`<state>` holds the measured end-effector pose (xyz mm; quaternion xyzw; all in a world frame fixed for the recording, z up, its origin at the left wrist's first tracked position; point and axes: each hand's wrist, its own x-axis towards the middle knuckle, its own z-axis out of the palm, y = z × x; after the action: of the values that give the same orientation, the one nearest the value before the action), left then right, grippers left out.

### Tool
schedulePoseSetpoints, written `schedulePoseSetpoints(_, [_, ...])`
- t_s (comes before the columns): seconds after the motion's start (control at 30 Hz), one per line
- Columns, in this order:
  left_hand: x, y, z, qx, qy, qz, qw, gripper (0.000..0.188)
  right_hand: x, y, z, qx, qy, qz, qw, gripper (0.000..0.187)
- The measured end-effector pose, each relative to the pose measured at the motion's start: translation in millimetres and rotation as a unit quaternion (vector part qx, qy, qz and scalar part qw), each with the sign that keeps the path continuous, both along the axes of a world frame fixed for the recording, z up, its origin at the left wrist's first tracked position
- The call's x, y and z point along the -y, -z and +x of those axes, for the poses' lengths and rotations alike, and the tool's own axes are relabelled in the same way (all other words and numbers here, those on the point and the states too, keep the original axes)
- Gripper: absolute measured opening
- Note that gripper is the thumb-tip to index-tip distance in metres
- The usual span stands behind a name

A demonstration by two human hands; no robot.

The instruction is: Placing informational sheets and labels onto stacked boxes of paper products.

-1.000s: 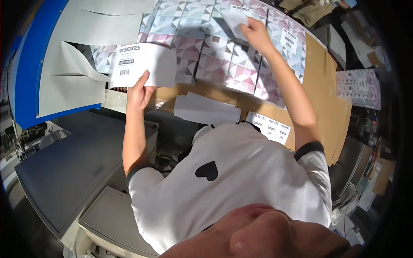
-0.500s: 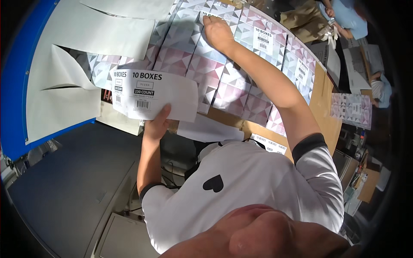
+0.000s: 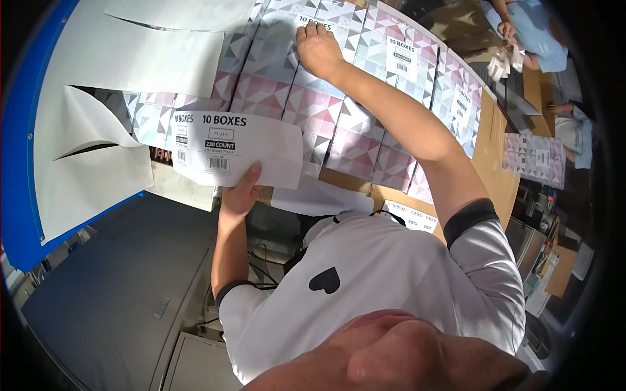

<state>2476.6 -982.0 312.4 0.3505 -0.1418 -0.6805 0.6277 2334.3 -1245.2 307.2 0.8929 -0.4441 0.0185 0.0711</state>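
My left hand [image 3: 241, 194] grips a white strip of printed labels [image 3: 270, 146], thumb on its face and fingers behind. The strip bows a little and hangs over the near edge of the shrink-wrapped tissue-box packs [image 3: 261, 91], which carry pink, grey and pale blue triangles. Farther off, my right hand [image 3: 321, 53] reaches across the packs. Its fingers lie on a white label [image 3: 303, 19] on top of one pack, covering the label's lower part. Two packs to the right bear similar labels, a nearer label [image 3: 400, 57] and another label [image 3: 462, 104].
A slit white curtain [image 3: 163, 62] on a blue frame [image 3: 19, 251] covers the left end of the packs. Cardboard [image 3: 486, 146] edges the table at right. More label sheets [image 3: 411, 217] lie by my waist. A grey cabinet [image 3: 124, 280] stands lower left. Another person [image 3: 535, 39] works upper right.
My right hand has shifted slightly left over the label, uncovering more of its top line. The left hand still holds the strip. The whole view has turned a little.
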Motion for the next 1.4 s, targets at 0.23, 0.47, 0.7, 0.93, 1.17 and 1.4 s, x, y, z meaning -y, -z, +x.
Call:
schedulePoseSetpoints(0.23, [5.0,-10.7,4.2,0.002,0.064,0.001,0.998,0.043,-16.3,2.7,-5.6,0.006,-0.112,0.064,0.992,0.06])
schedulePoseSetpoints(0.47, [15.5,-25.9,-6.6,0.076,0.06,-0.018,0.995,0.045,4.5,-2.3,-19.5,0.003,-0.064,0.087,0.994,0.065])
schedulePoseSetpoints(0.7, [20.8,-41.7,-31.2,0.045,0.079,-0.018,0.996,0.045,28.6,9.1,-90.0,0.027,0.063,0.019,0.997,0.071])
schedulePoseSetpoints(0.93, [45.2,-47.3,-74.6,0.106,0.174,-0.031,0.978,0.038,-92.3,-98.7,-125.9,0.472,-0.015,0.547,0.691,0.033])
schedulePoseSetpoints(1.17, [65.0,-63.7,-107.6,0.065,0.185,-0.133,0.972,0.035,-146.4,-140.2,-196.8,0.53,0.055,0.507,0.678,0.022])
schedulePoseSetpoints(1.4, [66.3,-93.0,-136.1,-0.036,0.094,-0.129,0.987,0.037,-174.0,-130.0,-220.4,0.387,0.103,0.093,0.912,0.025])
